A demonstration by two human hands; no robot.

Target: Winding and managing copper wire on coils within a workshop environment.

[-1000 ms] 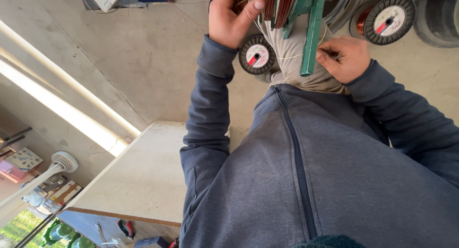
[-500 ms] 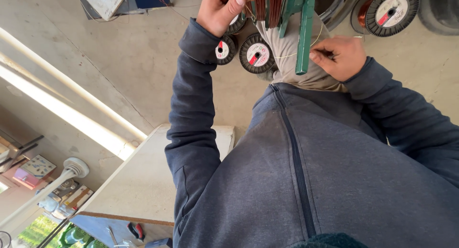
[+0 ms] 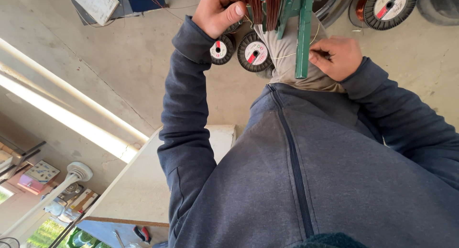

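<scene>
My left hand (image 3: 217, 11) is raised at the top of the head view and grips a bundle of reddish copper wire windings (image 3: 260, 6) held on a green metal frame (image 3: 304, 33). My right hand (image 3: 334, 56) sits just right of the frame's green bar, thumb and fingers pinched on a thin pale wire (image 3: 291, 55) that runs leftwards across my grey trouser knee. Below the windings, two small wire spools (image 3: 255, 53) with white and red labels lie on the concrete floor.
A larger copper wire spool (image 3: 389, 4) and a dark round object (image 3: 440, 6) lie on the floor at top right. A white board and blue box (image 3: 103, 1) are top left. A pale tabletop (image 3: 143, 186) is to my left, with red-handled pliers (image 3: 142, 233) below it.
The view has shifted, so both hands sit higher and further right in the frame. My left hand stays on the windings. A second small spool has come into view.
</scene>
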